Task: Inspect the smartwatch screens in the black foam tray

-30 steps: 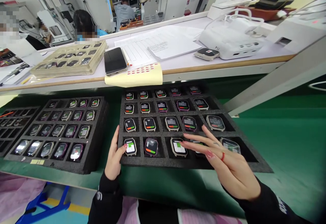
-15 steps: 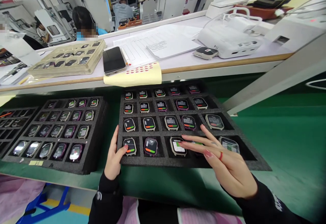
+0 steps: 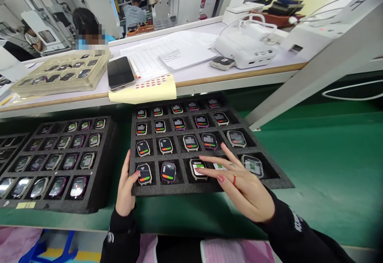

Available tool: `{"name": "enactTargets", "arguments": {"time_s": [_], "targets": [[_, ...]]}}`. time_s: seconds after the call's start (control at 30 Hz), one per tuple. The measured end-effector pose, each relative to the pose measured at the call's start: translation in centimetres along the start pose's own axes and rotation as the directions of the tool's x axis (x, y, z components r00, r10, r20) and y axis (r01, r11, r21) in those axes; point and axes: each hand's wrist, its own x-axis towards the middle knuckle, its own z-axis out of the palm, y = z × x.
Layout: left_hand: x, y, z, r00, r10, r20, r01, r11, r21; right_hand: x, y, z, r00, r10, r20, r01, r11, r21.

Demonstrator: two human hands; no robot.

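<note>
Twenty pockets, four rows of five, make up the black foam tray point(image 3: 179, 188) on the green surface point(image 3: 314, 167), and a smartwatch body with a lit screen sits in each.

The left hand point(image 3: 125, 189) clasps the tray's near left corner. Its thumb rests on top just beside the first watch of the near row, and the other fingers lie against the left wall. The right hand point(image 3: 242, 187) lies flat and spread above the near row, grasping nothing. Its index fingertip point(image 3: 202, 159) is at the third watch point(image 3: 196, 170), though contact cannot be told for certain, and the other fingers cover most of the fourth.

To work this row well, I judge that one fingertip alone should meet one screen, lightly and squarely. The other fingers should stay lifted so no neighbouring screen is brushed, while the left hand steadies the tray against sliding.

Counted, nineteen watches show plainly in this tray and one is mostly covered. A second foam tray point(image 3: 101, 199) lies just to the left with at least eighteen watches; its far row is too dark to count fully. On the bench point(image 3: 239, 75) behind lie one smartphone point(image 3: 120, 73), one lone watch point(image 3: 222, 62) and one beige tray point(image 3: 56, 88) of dark watches.
</note>
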Motion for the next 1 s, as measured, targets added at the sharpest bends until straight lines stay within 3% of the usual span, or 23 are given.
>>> {"name": "enactTargets", "arguments": {"time_s": [0.17,0.3,0.47,0.8,1.0], "targets": [[0.0,-0.1,0.1,1.0,-0.012,-0.021,0.011,0.998,-0.056,0.0,0.0,0.0,1.0,0.001,-0.021,0.0,1.0,0.004],[-0.1,-0.3,0.4,0.998,-0.01,-0.054,0.004,0.994,-0.106,-0.2,0.0,-1.2,0.994,0.017,-0.111,-0.01,0.998,0.059],[0.1,-0.7,0.2,0.998,0.008,-0.061,-0.016,0.991,-0.13,-1.0,0.3,-2.7,0.984,0.051,-0.17,-0.049,0.999,0.012],[0.1,-0.5,0.6,0.992,-0.019,-0.124,0.005,0.993,-0.115,-1.7,1.1,-2.5,0.991,-0.002,-0.134,-0.011,0.995,-0.095],[0.1,-0.2,0.9,0.988,-0.028,-0.15,0.012,0.994,-0.105,-2.3,1.2,-4.0,0.966,0.035,-0.258,-0.051,0.997,-0.055]]}}
